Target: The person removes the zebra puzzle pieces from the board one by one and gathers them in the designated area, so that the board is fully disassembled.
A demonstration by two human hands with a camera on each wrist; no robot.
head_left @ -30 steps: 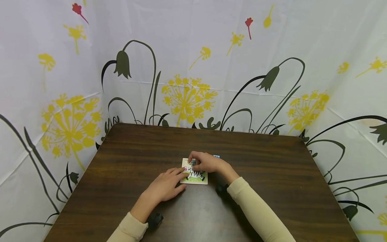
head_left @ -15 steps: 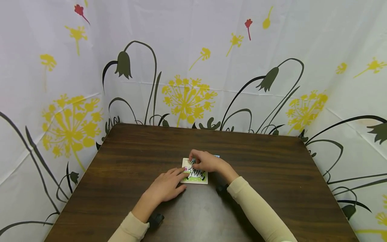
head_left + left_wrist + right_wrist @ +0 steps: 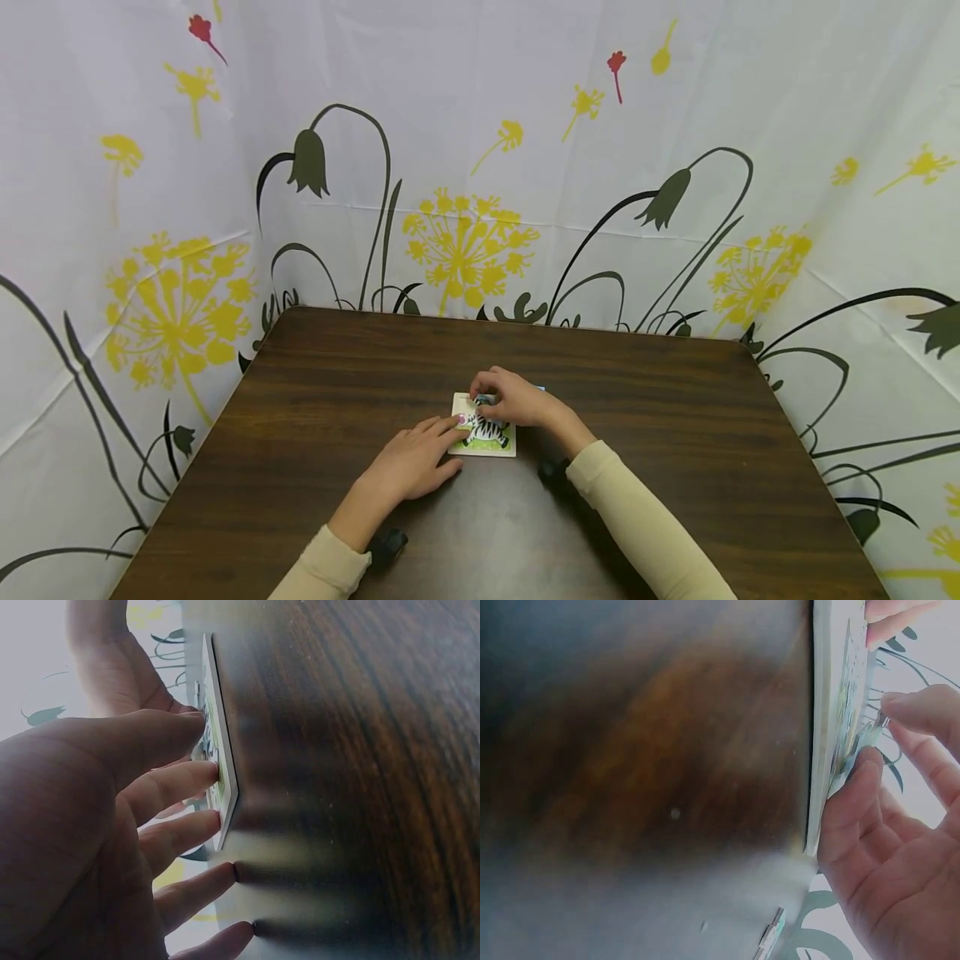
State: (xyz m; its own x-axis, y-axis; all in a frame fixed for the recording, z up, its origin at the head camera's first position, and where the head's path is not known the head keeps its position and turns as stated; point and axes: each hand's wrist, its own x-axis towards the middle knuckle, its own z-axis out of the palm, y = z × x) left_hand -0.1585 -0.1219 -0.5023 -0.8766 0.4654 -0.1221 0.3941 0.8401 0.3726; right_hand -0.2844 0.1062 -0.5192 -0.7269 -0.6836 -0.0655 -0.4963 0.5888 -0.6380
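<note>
A small square puzzle board [image 3: 492, 452] with a zebra picture lies flat on the table. My left hand [image 3: 414, 457] reaches in from the left, its index and middle fingertips on the picture. In the left wrist view, two other fingertips [image 3: 244, 927] of that hand touch the table beside the board. My right hand [image 3: 517, 400] is over the board's far right part and pinches a thin puzzle piece [image 3: 868, 736] between thumb and fingers. That piece is tilted against the board's surface, and its picture is mostly hidden by the fingers.
Another blue puzzle piece [image 3: 542, 388] lies on the table just behind my right hand; the right wrist view shows this loose piece [image 3: 771, 934] flat near the board. The dark wooden table [image 3: 645, 392] ends at a flower-printed curtain [image 3: 480, 150].
My right hand has lifted slightly and tilted the piece, showing more of it over the board. The left hand stays in place on the picture.
</note>
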